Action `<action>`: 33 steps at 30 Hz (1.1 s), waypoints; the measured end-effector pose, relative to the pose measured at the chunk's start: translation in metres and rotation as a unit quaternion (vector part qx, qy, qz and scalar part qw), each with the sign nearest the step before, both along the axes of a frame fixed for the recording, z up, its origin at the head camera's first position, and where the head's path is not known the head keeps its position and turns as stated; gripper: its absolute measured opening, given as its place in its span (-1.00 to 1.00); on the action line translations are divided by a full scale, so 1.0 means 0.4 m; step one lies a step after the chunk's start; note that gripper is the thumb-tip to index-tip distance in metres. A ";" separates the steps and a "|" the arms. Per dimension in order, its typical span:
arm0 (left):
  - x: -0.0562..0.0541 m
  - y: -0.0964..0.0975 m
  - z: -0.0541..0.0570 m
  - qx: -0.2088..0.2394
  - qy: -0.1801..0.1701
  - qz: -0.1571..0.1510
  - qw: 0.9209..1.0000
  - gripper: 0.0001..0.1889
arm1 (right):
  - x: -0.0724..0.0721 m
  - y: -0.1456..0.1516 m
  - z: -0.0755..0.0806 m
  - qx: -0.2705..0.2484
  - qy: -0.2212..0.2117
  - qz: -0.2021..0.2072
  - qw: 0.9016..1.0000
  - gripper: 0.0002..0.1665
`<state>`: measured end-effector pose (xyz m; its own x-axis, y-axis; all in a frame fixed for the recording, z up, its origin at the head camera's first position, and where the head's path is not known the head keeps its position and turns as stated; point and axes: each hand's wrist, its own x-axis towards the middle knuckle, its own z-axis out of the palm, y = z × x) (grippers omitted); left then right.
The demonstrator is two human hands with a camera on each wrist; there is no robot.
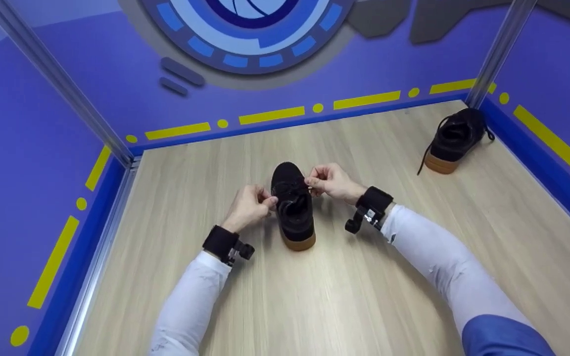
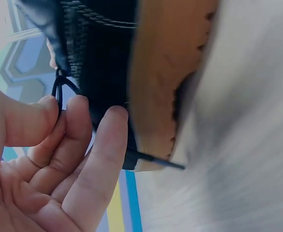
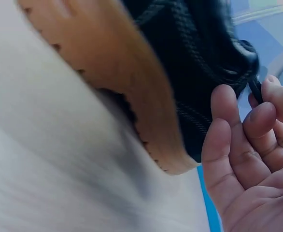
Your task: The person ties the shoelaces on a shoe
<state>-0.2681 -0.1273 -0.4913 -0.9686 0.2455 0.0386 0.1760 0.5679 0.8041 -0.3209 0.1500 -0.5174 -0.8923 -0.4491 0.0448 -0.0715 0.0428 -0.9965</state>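
The head view shows both forearms in pale sleeves (image 1: 431,252), which reach from the near side toward a black sneaker with gum sole (image 1: 292,203). This sneaker stands in the middle of the wooden tabletop (image 1: 364,287), its toe pointing far and its heel near. The left hand (image 1: 249,205) is at its left side, and the right hand (image 1: 333,184) at its right side, a little farther away. In the wrist views, each hand pinches a black shoelace (image 2: 60,94) between thumb and index finger; the other fingers are loosely bent, and some left fingertips lie against the upper.

The wrist views cut off much of the sneaker, and the sole is partly blurred. From the head, the lacing is dark on dark, so I cannot tell whether it is knotted. A second black sneaker (image 1: 455,136) stands at far right, with a loose lace; its toe is hard to make out.
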 end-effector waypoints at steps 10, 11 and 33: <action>0.024 0.042 0.012 -0.061 0.087 0.027 0.994 -0.81 | 0.024 0.007 0.023 0.038 0.029 -0.027 0.998 -0.79; 0.029 0.047 0.014 -0.075 0.099 0.029 0.992 -0.82 | 0.028 0.007 0.026 0.046 0.032 -0.030 0.998 -0.81; 0.077 0.074 0.026 -0.099 0.004 0.036 0.994 -0.69 | 0.142 -0.037 0.050 0.118 -0.077 -0.010 0.990 -0.42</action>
<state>-0.2371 -0.0977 -0.4810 -0.9839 0.1788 0.0039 0.1347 0.7267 0.6736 -0.2643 0.1351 -0.4974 -0.8897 -0.4122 -0.1963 0.0834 0.2758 -0.9576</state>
